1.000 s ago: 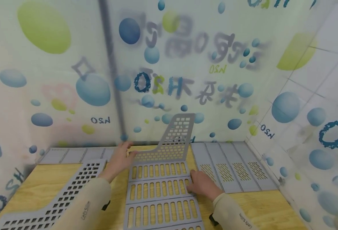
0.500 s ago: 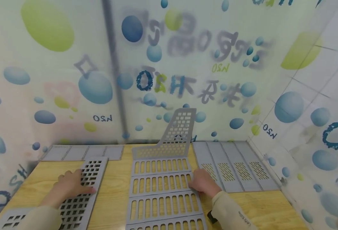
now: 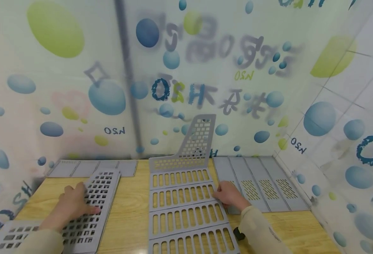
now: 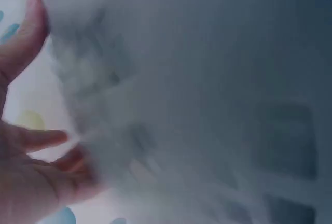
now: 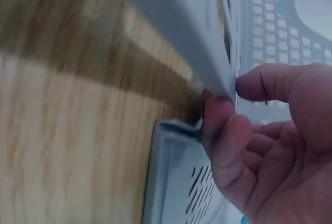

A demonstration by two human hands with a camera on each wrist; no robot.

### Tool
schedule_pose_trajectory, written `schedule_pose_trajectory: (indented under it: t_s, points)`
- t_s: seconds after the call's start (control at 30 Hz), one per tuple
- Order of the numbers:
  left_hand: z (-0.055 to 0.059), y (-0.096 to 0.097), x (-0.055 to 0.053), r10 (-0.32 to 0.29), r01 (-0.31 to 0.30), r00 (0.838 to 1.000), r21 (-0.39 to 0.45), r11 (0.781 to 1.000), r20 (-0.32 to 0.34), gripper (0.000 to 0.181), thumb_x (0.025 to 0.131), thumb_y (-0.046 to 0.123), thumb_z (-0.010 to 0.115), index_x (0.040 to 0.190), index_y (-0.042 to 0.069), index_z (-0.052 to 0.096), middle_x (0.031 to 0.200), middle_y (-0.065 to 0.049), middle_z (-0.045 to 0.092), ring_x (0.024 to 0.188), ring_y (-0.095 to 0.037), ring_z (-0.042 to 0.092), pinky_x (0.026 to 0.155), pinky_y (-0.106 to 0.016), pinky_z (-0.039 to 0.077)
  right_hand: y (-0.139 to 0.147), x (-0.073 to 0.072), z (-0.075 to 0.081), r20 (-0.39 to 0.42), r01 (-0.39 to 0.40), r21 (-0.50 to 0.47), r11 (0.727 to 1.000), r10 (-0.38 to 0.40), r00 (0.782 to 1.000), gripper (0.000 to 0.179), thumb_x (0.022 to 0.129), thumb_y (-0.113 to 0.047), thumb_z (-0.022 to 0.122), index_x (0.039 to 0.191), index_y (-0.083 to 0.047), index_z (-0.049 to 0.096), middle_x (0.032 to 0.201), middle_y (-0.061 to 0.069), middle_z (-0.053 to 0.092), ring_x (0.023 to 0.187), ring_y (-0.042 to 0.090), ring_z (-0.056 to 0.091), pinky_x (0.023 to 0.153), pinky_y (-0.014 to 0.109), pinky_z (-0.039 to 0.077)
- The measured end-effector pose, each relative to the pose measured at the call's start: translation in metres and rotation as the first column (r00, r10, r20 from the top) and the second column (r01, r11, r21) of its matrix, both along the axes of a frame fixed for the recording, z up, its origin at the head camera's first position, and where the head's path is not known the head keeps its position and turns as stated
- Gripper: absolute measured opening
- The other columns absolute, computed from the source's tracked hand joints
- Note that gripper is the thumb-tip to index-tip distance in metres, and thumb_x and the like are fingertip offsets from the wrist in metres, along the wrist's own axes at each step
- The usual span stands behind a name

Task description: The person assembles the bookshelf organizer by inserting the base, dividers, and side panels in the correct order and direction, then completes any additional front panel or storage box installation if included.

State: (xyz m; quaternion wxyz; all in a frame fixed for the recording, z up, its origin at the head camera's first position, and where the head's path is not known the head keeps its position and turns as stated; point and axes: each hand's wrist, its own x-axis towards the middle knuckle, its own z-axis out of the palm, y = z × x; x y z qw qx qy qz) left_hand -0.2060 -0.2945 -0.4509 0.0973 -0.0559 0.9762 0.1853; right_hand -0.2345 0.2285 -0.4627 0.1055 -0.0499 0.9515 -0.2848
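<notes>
My left hand (image 3: 69, 208) grips a grey L-shaped perforated panel (image 3: 108, 197) at the left, the thumb over its holes. In the left wrist view the thumb and fingers meet the panel's edge (image 4: 207, 79); some fingertips are hidden behind it. My right hand (image 3: 231, 195) pinches the right edge of a grey slotted folding panel (image 3: 161, 211) in the middle, between thumb and fingers (image 5: 223, 125). At the slotted panel's far edge a second L-shaped perforated panel (image 3: 210, 141) stands upright; whether the two are joined I cannot tell.
A grey panel with slanted slits (image 3: 269, 169) lies at the back right of the wooden table (image 3: 129, 211). Another flat grey panel (image 3: 85, 169) lies at the back left. A patterned sheet (image 3: 253, 113) hangs behind the table, and a tiled wall rises at the right.
My left hand has left the far end of the slotted panel and taken hold of the left perforated panel. The slotted panel has shifted slightly right, still in my right hand.
</notes>
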Motion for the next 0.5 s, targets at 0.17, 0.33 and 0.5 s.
schedule_pose_trajectory:
  t_s: [0.17,0.33,0.5]
  points:
    - [0.011,0.010,0.002,-0.059,0.071,0.972,0.043,0.997,-0.225,0.134,0.067,0.043,0.097,0.152,-0.020,0.014,0.124,-0.050,0.032,0.108,-0.062,0.045,0.085,-0.068,0.044,0.015,0.002,0.004,0.023,-0.127,-0.108,0.986,0.130,0.991,0.019,0.093,-0.005,0.067,0.078,-0.003,0.057,0.053,0.000,0.052,0.044,0.013,0.051,0.047,0.027,0.044]
    - [0.035,0.027,0.004,-0.078,0.117,0.937,0.095,0.989,-0.340,0.112,0.076,0.019,0.093,0.153,-0.019,0.022,0.114,-0.037,0.049,0.092,-0.043,0.056,0.076,-0.056,0.050,0.019,0.009,0.009,0.087,-0.167,-0.167,0.972,0.183,0.979,0.033,0.085,-0.001,0.075,0.115,0.007,0.062,0.072,0.006,0.061,0.055,0.019,0.060,0.060,0.032,0.052]
    - [0.062,0.047,0.006,-0.078,0.157,0.921,0.179,0.971,-0.382,0.074,0.088,0.011,0.082,0.146,-0.011,0.041,0.102,-0.023,0.063,0.081,-0.027,0.060,0.064,-0.038,0.048,0.018,0.015,0.009,0.089,-0.155,-0.161,0.975,0.170,0.981,0.035,0.083,0.003,0.074,0.115,0.005,0.061,0.075,0.006,0.056,0.057,0.019,0.056,0.059,0.032,0.046]
